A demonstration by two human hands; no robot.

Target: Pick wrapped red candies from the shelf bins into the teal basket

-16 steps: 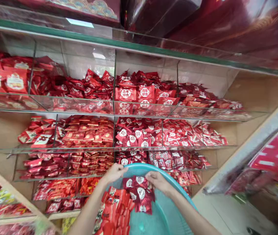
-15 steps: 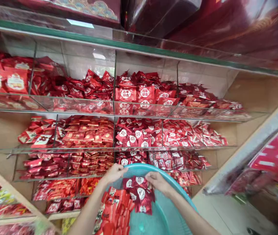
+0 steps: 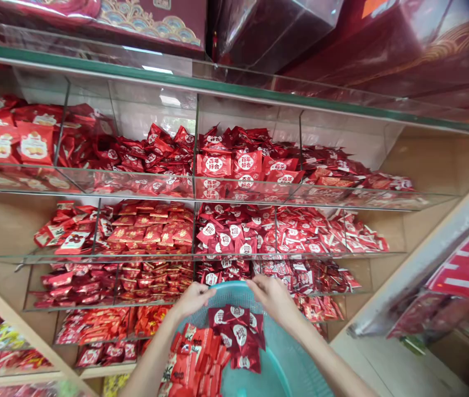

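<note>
A teal plastic basin [image 3: 287, 358] sits low in front of me, holding bright red packets [image 3: 195, 358] on its left and dark red sweets with white round labels [image 3: 238, 333] at its middle. My left hand [image 3: 193, 299] grips the basin's far rim, fingers curled over it. My right hand [image 3: 273, 298] rests on the far rim just right of it, fingers curled over the edge above the dark red sweets. Both hands are close to the lower glass shelf of wrapped sweets [image 3: 226, 242].
Glass shelves [image 3: 234, 193] with dividers hold heaps of red wrapped sweets in tiers. Dark red gift boxes [image 3: 284, 27] stand on the top green-edged shelf. A wooden shelf edge [image 3: 15, 325] runs at the lower left; red packaged goods [image 3: 465, 270] hang at the right.
My right hand has left the dark red sweets and moved up to the basin's far rim. The view has shifted slightly downward.
</note>
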